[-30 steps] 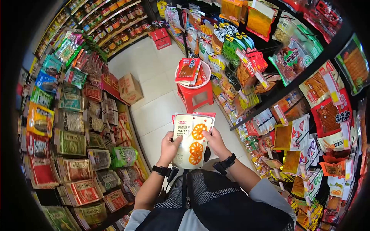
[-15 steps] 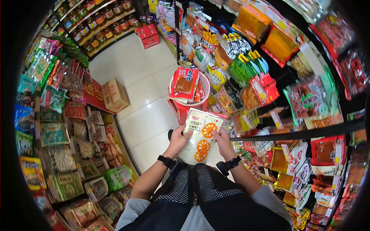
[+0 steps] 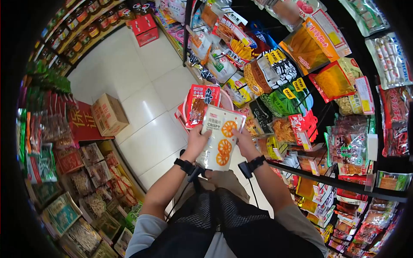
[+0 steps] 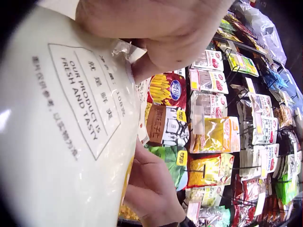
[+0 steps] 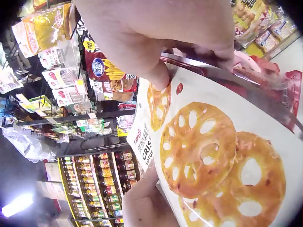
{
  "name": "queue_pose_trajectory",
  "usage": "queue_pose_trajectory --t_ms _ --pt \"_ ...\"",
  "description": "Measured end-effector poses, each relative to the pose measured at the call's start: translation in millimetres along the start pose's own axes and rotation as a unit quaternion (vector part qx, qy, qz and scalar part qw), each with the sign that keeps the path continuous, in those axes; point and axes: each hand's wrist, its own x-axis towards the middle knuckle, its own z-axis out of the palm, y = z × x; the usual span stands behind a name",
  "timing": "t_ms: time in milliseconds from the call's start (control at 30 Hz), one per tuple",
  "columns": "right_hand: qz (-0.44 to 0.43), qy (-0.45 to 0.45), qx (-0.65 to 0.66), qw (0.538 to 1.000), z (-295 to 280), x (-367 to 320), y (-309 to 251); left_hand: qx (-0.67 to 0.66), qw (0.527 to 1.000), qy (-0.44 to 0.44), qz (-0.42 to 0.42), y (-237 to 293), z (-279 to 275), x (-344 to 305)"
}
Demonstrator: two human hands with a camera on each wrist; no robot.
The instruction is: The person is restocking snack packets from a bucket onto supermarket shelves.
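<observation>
Both hands hold a white bag of crispy lotus root chips (image 3: 223, 139), printed with orange lotus slices, in front of the body. My left hand (image 3: 197, 142) grips its left edge, thumb on the front. On the opposite edge, my right hand (image 3: 246, 144) pinches it with the thumb on the printed face. Red packaging (image 5: 189, 66) shows just behind the bag's edge in the right wrist view. Beyond the bag, a red snack packet (image 3: 198, 103) lies on a pink-rimmed basin (image 3: 228, 102), which the bag partly overlaps in the head view.
Hanging snack packets (image 3: 279, 101) fill the rack on the right. Shelves of bagged goods (image 3: 64, 215) line the left side. A cardboard box (image 3: 109, 114) stands on the tiled floor (image 3: 144, 116), with a red carton (image 3: 145, 30) farther off near shelves of jars (image 3: 81, 32).
The head view has turned toward the right-hand rack and moved closer to the basin. Both hands keep their hold on the bag, which now overlaps the basin in view.
</observation>
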Motion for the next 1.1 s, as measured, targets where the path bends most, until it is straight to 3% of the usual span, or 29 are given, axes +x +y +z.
queue_pose_trajectory --t_ms 133,200,267,300,333,367,400,433,467,500,533,567,633,700,733,767,833,933,1100 --pt "0.041 -0.01 -0.005 0.999 4 84 -7 -0.024 0.999 0.02 -0.027 34 -14 54" --pt "0.02 -0.047 0.02 0.998 13 126 -2 -0.076 0.997 0.029 -0.011 5 -22 94" --pt "0.02 -0.052 0.005 0.998 17 191 4 0.008 0.997 0.073 0.034 0 -27 139" --pt "0.042 -0.037 -0.026 0.998 2 234 37 0.142 0.984 0.093 0.05 -21 -26 155" --pt "0.066 -0.022 -0.057 0.996 -7 267 69 0.274 0.953 0.11 0.064 -50 -26 168" --pt "0.012 -0.008 -0.11 0.994 -11 286 91 0.4 0.905 0.122 0.075 -79 -27 181" --pt "-0.017 0.007 -0.115 0.993 -13 301 103 0.332 0.939 0.079 0.049 -110 -23 193" --pt "-0.042 0.023 -0.121 0.992 -12 311 114 0.337 0.938 0.081 0.015 -107 -17 194" --pt "-0.067 0.039 -0.127 0.989 -14 317 124 0.341 0.936 0.084 -0.019 -102 -12 194" --pt "-0.007 0.014 -0.101 0.995 -7 307 96 0.352 0.932 0.089 -0.005 -101 -15 198" --pt "-0.004 -0.027 -0.099 0.995 -13 302 92 0.363 0.927 0.095 0.008 -106 -22 198" --pt "-0.056 0.018 -0.104 0.993 -25 295 105 0.371 0.923 0.1 0.018 -118 -24 194" --pt "-0.116 0.104 -0.227 0.961 -65 295 128 0.423 0.895 0.13 0.048 -123 -21 186" --pt "-0.095 0.115 -0.315 0.937 -90 309 146 0.461 0.872 0.148 0.075 -88 -17 190" --pt "-0.088 0.12 -0.359 0.921 -93 313 139 0.429 0.891 0.139 0.057 -71 -13 194" --pt "-0.038 0.108 -0.362 0.925 -96 309 148 0.397 0.908 0.129 0.031 -66 -9 192" --pt "-0.026 0.065 -0.353 0.933 -98 319 150 0.335 0.936 0.102 -0.041 -54 -1 190" --pt "0.007 0.018 -0.315 0.949 -95 330 155 0.416 0.901 0.119 -0.033 -54 13 185" --pt "0.127 -0.04 -0.194 0.972 -99 338 151 0.338 0.933 0.085 -0.088 -64 8 191"
